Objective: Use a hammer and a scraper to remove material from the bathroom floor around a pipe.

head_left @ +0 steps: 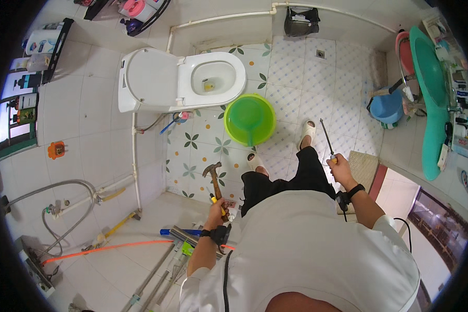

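In my left hand (216, 213) is a claw hammer (215, 183), head up, the fingers wrapped round its brown handle. A thinner yellow-and-black handled tool (212, 198) sits in the same grip; its exact kind is hard to make out. My right hand (341, 170) is closed on the yellow handle of a screwdriver (326, 136), whose long dark shaft points up and away over the tiles. Both hands are apart, one on each side of my body, and neither tool touches anything else that I can see.
Ahead stands a white toilet (237, 63), lid raised, beside a lime-green basin (270, 120) with a green dipper (246, 117) in it. A blue bucket (387, 108) is at the right wall. Several poles (153, 275) lean low on the left, near an orange hose (109, 248).
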### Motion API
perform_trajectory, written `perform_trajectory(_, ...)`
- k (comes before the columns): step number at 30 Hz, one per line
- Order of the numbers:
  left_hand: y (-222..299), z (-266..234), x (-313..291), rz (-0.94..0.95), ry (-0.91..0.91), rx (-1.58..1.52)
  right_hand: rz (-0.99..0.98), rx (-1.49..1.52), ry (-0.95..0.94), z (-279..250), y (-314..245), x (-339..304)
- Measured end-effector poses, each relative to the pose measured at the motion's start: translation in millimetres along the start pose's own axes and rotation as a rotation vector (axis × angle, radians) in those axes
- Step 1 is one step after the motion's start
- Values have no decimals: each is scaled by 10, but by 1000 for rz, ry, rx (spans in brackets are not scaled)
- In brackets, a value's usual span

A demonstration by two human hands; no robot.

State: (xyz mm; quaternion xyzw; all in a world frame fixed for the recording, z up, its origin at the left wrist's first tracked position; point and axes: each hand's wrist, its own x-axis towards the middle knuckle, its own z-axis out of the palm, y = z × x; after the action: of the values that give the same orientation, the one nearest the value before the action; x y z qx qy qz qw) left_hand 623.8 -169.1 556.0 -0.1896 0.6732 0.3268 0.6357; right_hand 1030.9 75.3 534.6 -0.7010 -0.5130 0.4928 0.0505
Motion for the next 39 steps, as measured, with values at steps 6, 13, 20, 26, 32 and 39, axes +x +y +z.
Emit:
perform_trajectory(6,-304,302,27,-71,176,-138,-35,-134,-58,-999,401,481)
perform_trajectory(13,-574,1087,-136,-24,203,-274,94,-176,-41,-2154,667,1057)
perform_trajectory(20,-900,1503,-88,-48,178,-299,140,-124,-42,-2541,526,1408)
perform_trajectory(26,-981,1831,-17,-32,210,-277,8,-155,-76,-2564,971,1555)
perform_trajectory(32,-997,2061,37,86,55,-199,183,-21,-144,-2386,1610,1523)
perform_trajectory(39,-1670,2393,-223,136,182,-225,-52,-375,-350,-2296,1227,1608)
